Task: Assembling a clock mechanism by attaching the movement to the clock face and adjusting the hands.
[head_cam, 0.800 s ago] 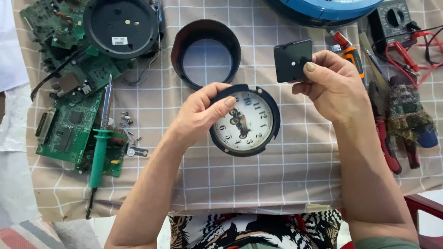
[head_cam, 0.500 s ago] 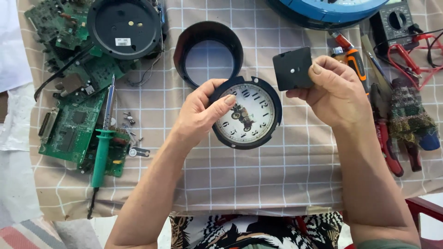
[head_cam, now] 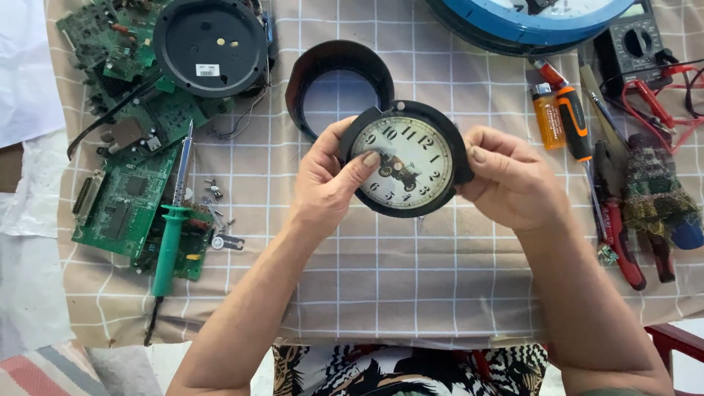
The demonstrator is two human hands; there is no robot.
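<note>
Black-rimmed clock face [head_cam: 405, 163]; both hands gripping.

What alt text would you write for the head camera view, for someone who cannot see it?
Two bare hands hold a small round black-rimmed clock face above a checked tablecloth, left hand on its left edge, right hand on its right. Green circuit boards, a black ring and tools lie around.

Both bare forearms reach up and inward, bringing the hands close together. The left hand [head_cam: 328, 183] curls with its thumb stretched toward the right hand [head_cam: 513, 182], whose fingers fold in, thumb pointing back at the left. Both wrists are slightly bent.
</note>
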